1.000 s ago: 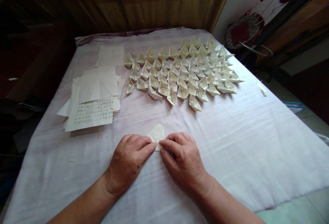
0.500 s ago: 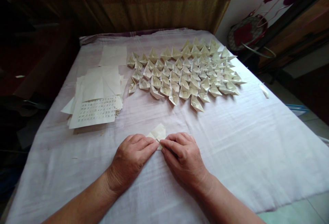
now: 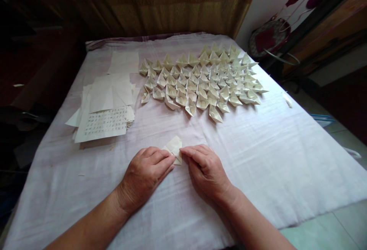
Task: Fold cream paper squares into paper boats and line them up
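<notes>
mid-fold, it seems, the closed left hand [image 3: 147, 168] holds the paper [image 3: 174, 143] on the cloth [image 3: 258, 158], the curled right hand [image 3: 208, 169] touches the paper's edge, grip unclear, and next likely needs a firm crease.

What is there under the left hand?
The left hand covers part of a folded paper, whose far part is visible. Anything else underneath is covered, so cannot be seen.

The head camera is looking from the person's own eye level, facing forward and down past both forearms [image 3: 94, 213]. It is catching the folded paper [image 3: 175, 144] nearby, just below centre, and reaching across the pale cloth [image 3: 272, 158] to the curtain [image 3: 172, 7].
</notes>
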The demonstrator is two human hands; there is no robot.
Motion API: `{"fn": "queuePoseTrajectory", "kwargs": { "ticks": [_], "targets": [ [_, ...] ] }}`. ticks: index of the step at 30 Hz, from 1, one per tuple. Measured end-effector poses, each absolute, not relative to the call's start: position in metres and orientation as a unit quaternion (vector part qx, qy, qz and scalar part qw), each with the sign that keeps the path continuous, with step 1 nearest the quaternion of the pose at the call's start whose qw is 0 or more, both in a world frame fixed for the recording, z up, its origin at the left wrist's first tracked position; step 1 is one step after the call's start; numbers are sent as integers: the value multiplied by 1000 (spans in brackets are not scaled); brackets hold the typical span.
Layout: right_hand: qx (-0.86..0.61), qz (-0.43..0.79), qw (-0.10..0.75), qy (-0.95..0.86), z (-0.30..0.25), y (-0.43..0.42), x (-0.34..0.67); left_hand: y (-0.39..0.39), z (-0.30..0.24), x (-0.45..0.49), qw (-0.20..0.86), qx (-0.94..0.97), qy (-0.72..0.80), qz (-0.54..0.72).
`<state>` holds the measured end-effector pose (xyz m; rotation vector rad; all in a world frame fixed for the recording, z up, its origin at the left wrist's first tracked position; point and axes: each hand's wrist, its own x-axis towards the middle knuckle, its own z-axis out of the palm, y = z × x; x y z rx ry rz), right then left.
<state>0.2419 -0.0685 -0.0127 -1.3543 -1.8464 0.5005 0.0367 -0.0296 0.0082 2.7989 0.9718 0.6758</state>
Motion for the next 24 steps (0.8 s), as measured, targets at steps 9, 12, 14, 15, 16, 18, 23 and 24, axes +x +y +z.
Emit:
{"fn": "queuePoseTrajectory", "kwargs": {
  "ticks": [9, 12, 14, 15, 16, 18, 23, 24],
  "targets": [
    [-525, 191, 372, -741, -10, -70, 240, -22, 9, 27, 6, 935, 271, 229],
    [-515, 189, 358, -755, -8, -71, 240, -19, 11, 23, 1, 939, 256, 230],
    [-512, 187, 339, -766, -5, -71, 239, -18, 11, 22, 3, 941, 252, 227],
    [-512, 184, 327, -773, -3, -71, 239, -19, 10, 22, 5, 941, 252, 226],
    [-512, 181, 314, -778, -1, -69, 240, -19, 10, 23, 5, 941, 252, 226],
    [-517, 172, 290, -786, 2, -65, 240, -22, 9, 23, 1, 940, 253, 228],
    [-540, 147, 234, -795, 5, -41, 240, -31, 8, 26, -20, 937, 265, 225],
    [-541, 148, 235, -794, 4, -36, 240, -32, 9, 26, -21, 937, 266, 224]
  ]
}}
